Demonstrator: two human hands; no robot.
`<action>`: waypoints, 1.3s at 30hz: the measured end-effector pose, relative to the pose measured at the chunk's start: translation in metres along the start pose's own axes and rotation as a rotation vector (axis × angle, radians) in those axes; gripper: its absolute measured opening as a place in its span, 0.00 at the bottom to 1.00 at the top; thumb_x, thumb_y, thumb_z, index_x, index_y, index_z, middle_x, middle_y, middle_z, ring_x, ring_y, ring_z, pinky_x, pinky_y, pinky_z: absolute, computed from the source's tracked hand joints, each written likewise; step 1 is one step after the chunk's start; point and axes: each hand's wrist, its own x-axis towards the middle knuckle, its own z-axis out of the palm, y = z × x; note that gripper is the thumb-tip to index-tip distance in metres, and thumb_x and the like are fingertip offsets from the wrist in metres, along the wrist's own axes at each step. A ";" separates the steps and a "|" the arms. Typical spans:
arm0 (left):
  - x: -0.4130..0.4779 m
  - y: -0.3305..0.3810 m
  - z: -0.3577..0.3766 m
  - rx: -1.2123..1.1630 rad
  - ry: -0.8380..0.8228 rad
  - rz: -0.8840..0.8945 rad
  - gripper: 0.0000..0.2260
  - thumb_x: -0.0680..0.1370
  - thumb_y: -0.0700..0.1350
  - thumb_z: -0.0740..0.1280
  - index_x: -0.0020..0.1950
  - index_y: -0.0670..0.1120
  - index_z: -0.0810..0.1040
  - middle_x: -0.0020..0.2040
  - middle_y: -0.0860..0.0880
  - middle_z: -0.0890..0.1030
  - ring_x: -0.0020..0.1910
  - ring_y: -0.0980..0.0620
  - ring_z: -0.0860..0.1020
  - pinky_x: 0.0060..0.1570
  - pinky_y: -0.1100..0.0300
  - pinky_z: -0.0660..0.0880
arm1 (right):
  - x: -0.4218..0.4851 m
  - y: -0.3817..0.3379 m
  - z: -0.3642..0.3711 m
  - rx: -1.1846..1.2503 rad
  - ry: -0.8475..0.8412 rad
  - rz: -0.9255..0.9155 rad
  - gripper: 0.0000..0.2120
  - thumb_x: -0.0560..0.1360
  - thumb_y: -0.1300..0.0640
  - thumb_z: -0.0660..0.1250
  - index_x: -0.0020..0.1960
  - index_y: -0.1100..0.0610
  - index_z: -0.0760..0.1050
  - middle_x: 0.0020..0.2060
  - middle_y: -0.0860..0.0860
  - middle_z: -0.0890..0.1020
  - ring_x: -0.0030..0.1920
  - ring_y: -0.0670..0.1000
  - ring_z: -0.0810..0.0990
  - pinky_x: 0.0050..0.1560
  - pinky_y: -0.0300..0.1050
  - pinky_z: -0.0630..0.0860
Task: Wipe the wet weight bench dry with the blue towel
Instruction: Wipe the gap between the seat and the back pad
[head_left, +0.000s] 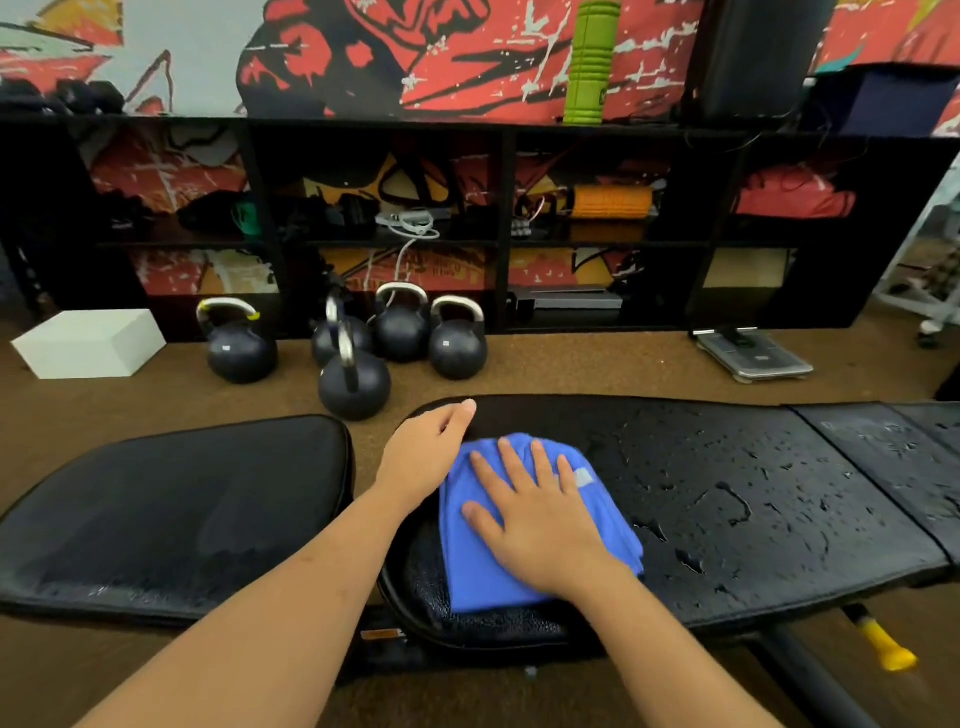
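Observation:
The black weight bench (737, 499) runs across the view, its long back pad beaded with water drops on the right. The separate seat pad (171, 514) lies to the left. A folded blue towel (483, 561) lies on the left end of the back pad. My right hand (540, 514) presses flat on the towel with fingers spread. My left hand (431, 452) rests on the pad's left end beside the towel, fingers reaching over the far edge.
Several black kettlebells (353, 379) stand on the brown floor just behind the bench. A white block (88, 343) sits at far left, a scale (753, 353) at right. Black shelving (498, 228) lines the wall. A yellow-tipped lever (883, 644) sticks out under the bench.

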 end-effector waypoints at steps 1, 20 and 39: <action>0.001 0.000 0.001 0.039 -0.007 0.017 0.19 0.83 0.60 0.55 0.61 0.55 0.81 0.59 0.54 0.82 0.60 0.55 0.77 0.64 0.52 0.71 | 0.023 0.007 -0.001 0.005 -0.005 0.031 0.31 0.78 0.32 0.42 0.78 0.38 0.41 0.80 0.49 0.41 0.78 0.59 0.38 0.75 0.62 0.36; 0.008 -0.002 0.008 0.527 -0.176 0.204 0.21 0.86 0.47 0.47 0.79 0.47 0.59 0.80 0.49 0.60 0.79 0.53 0.54 0.78 0.54 0.49 | -0.033 0.012 -0.004 -0.028 0.009 0.053 0.33 0.74 0.27 0.34 0.77 0.34 0.46 0.79 0.51 0.52 0.79 0.60 0.48 0.75 0.61 0.43; 0.011 -0.005 -0.003 -0.365 -0.034 -0.123 0.19 0.83 0.60 0.53 0.63 0.57 0.78 0.63 0.56 0.81 0.65 0.58 0.73 0.64 0.60 0.61 | -0.021 0.019 -0.003 0.017 -0.001 -0.022 0.37 0.74 0.30 0.28 0.79 0.42 0.41 0.79 0.45 0.43 0.79 0.50 0.40 0.77 0.52 0.37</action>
